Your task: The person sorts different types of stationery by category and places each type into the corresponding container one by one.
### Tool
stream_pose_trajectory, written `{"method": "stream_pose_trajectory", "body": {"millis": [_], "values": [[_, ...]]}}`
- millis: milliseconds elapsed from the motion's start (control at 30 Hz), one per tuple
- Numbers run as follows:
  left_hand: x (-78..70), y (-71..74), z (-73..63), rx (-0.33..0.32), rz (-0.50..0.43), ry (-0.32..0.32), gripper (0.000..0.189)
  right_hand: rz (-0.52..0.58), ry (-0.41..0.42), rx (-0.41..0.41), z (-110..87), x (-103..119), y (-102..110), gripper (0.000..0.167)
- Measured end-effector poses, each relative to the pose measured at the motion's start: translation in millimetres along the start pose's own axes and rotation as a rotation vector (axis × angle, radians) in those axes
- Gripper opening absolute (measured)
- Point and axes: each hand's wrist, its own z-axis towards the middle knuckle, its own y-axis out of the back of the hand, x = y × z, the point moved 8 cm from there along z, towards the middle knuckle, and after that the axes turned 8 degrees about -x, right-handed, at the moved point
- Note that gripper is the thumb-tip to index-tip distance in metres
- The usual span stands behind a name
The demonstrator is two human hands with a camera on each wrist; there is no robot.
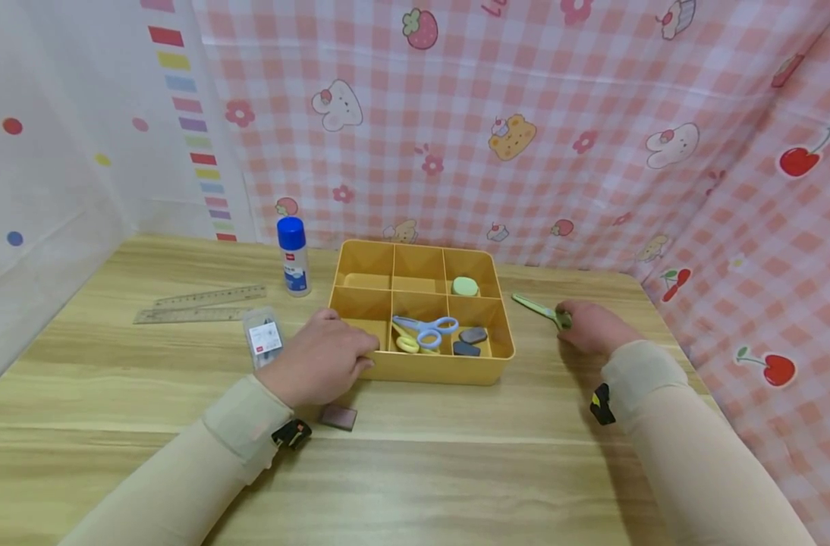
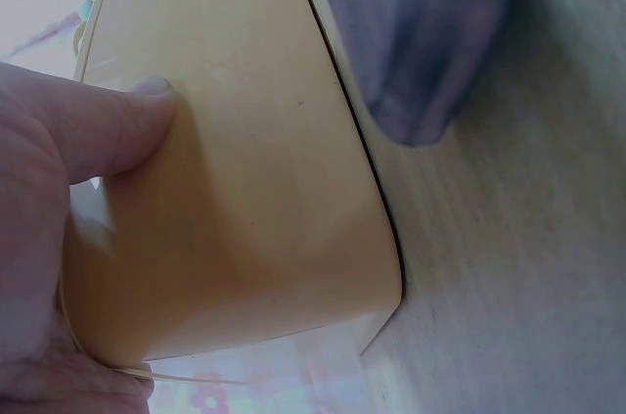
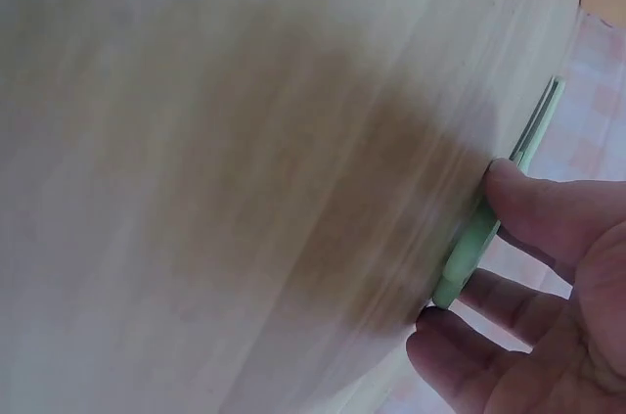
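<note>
In the head view my left hand [image 1: 319, 356] grips the front left corner of a yellow six-compartment organizer box [image 1: 429, 369]. The left wrist view shows the thumb on the box's outer wall [image 2: 254, 189] and the other fingers over the rim, partly hidden. To the right of the box, my right hand [image 1: 595, 327] holds green scissors [image 1: 534, 305] by the handle end. Thumb and fingers pinch them low at the table in the right wrist view. Blue scissors [image 1: 430, 334] and yellow scissors [image 1: 408, 345] lie in the front middle compartment.
Two dark blocks [image 1: 473, 334] lie in the front right compartment, a pale green round item [image 1: 465, 287] behind. Left stand a blue-capped glue bottle [image 1: 294, 262], clear rulers [image 1: 190, 315] and a labelled clear case [image 1: 265, 337]. A small brownish block [image 1: 338, 417] lies in front.
</note>
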Motion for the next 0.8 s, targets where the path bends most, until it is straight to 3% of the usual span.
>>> {"method": "stream_pose_trajectory", "body": {"millis": [200,800], "values": [[-0.2,0.2,-0.3,-0.011,0.005,-0.008,0.029,0.004,-0.004,-0.015,-0.2,-0.1,2.1,0.046],[-0.7,0.8,0.3,-0.006,0.005,0.001,0.029,0.052,-0.116,0.019,-8.8,-4.6,5.2,0.060]]}}
